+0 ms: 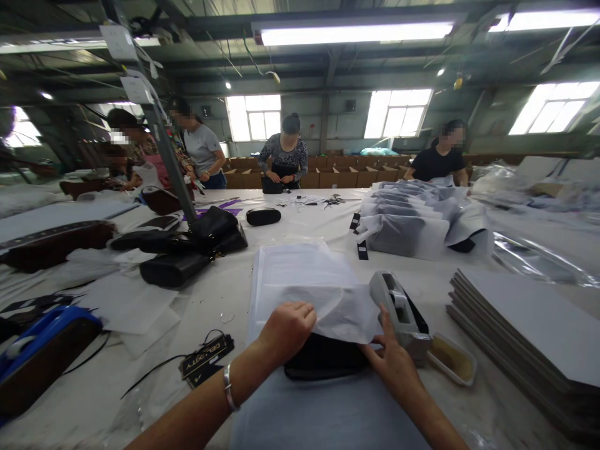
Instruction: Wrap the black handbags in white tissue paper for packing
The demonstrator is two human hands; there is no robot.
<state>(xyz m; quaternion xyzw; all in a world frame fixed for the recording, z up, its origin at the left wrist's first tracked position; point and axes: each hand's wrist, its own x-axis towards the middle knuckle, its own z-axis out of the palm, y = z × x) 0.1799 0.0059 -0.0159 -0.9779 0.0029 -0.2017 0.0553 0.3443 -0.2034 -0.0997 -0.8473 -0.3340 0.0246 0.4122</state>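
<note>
A black bag (323,361) lies in front of me on a stack of pale sheets (300,412). Thin white wrapping paper (344,306) covers its far side. My left hand (290,328), with a silver bangle at the wrist, is closed on the paper's near left edge. At the right end of the bag, my right hand (394,356) has its fingers apart, thumb by the bag and paper corner, index finger pointing forward near a grey tape dispenser (398,306). The bag's far side is hidden under the paper.
Black hang tags (206,356) and a blue tape dispenser (42,350) lie left, behind them black handbags (187,250). On the right are a shallow plastic dish (452,359), a cardboard stack (529,331) and paper-wrapped bags (407,225). Several co-workers stand across the table.
</note>
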